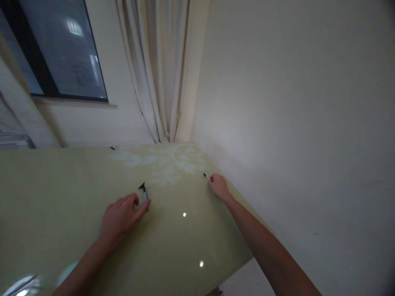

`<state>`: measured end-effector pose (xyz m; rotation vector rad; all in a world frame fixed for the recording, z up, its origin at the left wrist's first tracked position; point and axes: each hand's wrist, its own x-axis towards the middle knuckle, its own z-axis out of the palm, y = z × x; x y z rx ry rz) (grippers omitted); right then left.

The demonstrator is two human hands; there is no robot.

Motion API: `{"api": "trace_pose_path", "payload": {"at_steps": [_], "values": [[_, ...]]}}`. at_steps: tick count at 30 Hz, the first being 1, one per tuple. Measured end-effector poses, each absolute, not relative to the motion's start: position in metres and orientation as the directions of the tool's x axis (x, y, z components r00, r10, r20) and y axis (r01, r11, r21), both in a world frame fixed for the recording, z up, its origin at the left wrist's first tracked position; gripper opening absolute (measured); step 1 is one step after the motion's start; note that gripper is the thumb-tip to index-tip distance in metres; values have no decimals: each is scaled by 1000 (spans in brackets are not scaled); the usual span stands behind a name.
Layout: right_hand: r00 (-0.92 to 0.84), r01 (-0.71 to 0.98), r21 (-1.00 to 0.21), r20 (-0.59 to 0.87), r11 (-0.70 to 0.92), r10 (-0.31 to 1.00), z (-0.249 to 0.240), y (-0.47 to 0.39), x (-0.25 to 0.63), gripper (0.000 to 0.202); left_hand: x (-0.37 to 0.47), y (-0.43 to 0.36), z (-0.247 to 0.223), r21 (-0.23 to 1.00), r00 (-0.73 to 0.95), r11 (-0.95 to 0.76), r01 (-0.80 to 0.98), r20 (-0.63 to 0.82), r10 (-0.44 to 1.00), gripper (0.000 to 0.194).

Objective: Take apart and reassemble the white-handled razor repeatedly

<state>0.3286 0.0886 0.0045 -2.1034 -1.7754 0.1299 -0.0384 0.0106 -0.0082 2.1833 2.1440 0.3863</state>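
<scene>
A small razor (144, 193) with a black T-shaped head and a grey handle is at the middle of the table, its head pointing away from me. My left hand (119, 218) is beside it, thumb stretched out to the lower end of the handle. A gap shows between the curled index finger and the handle, so the fingers are apart. Farther right, near the wall, my right hand (219, 186) is closed in a pinch on a thin light stick with a dark tip (205, 175). Its other end is hidden in the fingers; the exact kind is unclear.
The glossy yellow-green table (173, 242) has a pale floral pattern (166, 162) at its far corner. A small black piece (112, 148) lies at the far edge. The wall (293, 123) borders the right side; a curtain (163, 74) and window (68, 49) stand behind.
</scene>
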Motion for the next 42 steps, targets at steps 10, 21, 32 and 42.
{"api": "trace_pose_path", "payload": {"at_steps": [10,21,32,42], "values": [[-166,873,-441,137,210,977,-8,80,126,20,-10,1,-11,87,-4,-2,996,76,997,46],[-188,782,-576,145,237,971,-16,66,166,23,-14,-7,-9,76,-17,15,997,21,1000,52],[-54,459,-795,420,396,906,-26,44,216,48,-13,-5,-9,46,-91,94,994,-74,993,51],[-183,445,-805,348,393,919,-28,31,202,53,-19,3,-5,27,-94,98,995,-129,987,48]]}}
